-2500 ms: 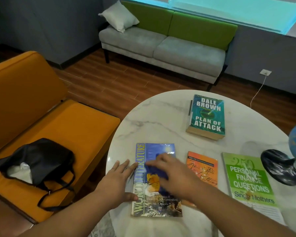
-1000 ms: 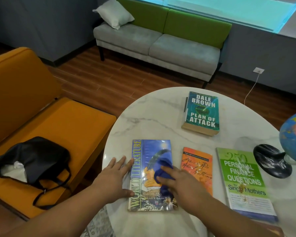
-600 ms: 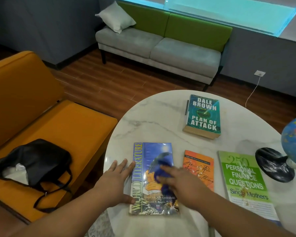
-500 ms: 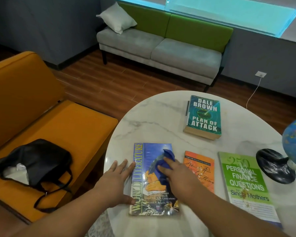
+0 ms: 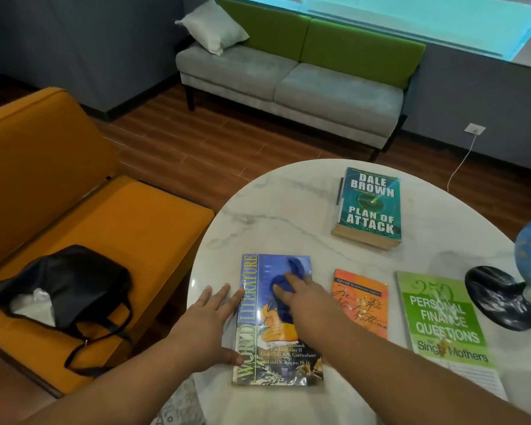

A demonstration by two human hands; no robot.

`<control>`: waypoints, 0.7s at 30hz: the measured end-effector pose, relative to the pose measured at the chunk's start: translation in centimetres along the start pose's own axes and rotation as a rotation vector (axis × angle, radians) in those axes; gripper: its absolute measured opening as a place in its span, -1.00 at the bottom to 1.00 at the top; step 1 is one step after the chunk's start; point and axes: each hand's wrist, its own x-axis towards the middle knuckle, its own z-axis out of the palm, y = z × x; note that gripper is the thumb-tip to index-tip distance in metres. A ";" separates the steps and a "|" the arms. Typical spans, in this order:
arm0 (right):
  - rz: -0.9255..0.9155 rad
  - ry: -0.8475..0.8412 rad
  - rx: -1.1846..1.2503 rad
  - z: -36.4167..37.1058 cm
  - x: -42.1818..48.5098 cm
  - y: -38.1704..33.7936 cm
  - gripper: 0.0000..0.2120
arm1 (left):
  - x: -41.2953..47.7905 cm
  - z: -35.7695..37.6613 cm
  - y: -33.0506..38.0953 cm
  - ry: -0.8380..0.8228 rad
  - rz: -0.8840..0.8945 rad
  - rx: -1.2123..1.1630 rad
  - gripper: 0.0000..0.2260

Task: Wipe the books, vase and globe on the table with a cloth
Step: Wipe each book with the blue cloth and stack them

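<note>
Cloth (image 5: 284, 285) lies under the flat-fingered right grip (image 5: 307, 305) on the World Literature book (image 5: 278, 365); flat left grip (image 5: 210, 322) touches its spine.

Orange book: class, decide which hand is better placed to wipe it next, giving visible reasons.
Right, probably. The right hand presses the blue cloth on the World Literature book, beside the orange book; the left hand rests at the opposite spine edge, without cloth.

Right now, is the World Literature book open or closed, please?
Closed: the World Literature book lies flat on the table, front cover up, the right hand pressing the cloth onto it.
</note>
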 end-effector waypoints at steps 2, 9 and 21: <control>-0.234 0.138 -0.066 1.4 -1.0 -2.3 -0.41 | 0.2 0.2 -0.1 0.007 -0.003 0.001 0.06; -0.222 0.093 0.149 3.0 1.5 1.2 -0.52 | 0.4 0.7 -0.4 0.014 -0.016 -0.011 0.05; -0.390 0.032 0.110 3.3 5.3 -2.1 -0.53 | 0.2 0.1 0.0 0.008 -0.038 0.009 0.08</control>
